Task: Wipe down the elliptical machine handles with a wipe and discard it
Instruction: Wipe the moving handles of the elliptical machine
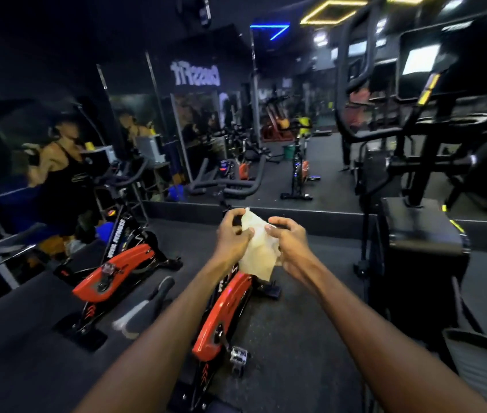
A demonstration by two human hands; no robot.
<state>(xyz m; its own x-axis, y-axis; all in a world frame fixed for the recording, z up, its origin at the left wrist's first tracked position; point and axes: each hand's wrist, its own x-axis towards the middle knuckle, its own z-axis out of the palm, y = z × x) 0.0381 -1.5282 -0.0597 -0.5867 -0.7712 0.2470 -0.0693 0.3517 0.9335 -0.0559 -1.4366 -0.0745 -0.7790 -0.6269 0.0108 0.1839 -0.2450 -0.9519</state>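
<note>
From the head view, the elliptical machine [421, 162] at right is blurred, its handles [352, 49] cut off above. Both hands, left hand [233, 238] and right hand [288, 244], pinch a crumpled wipe [258, 248] hanging lengthwise downward, over an orange bike [224, 311].

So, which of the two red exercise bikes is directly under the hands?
The right red bike; the wipe held by both hands hangs above its frame. The other red bike stands further left.
</note>
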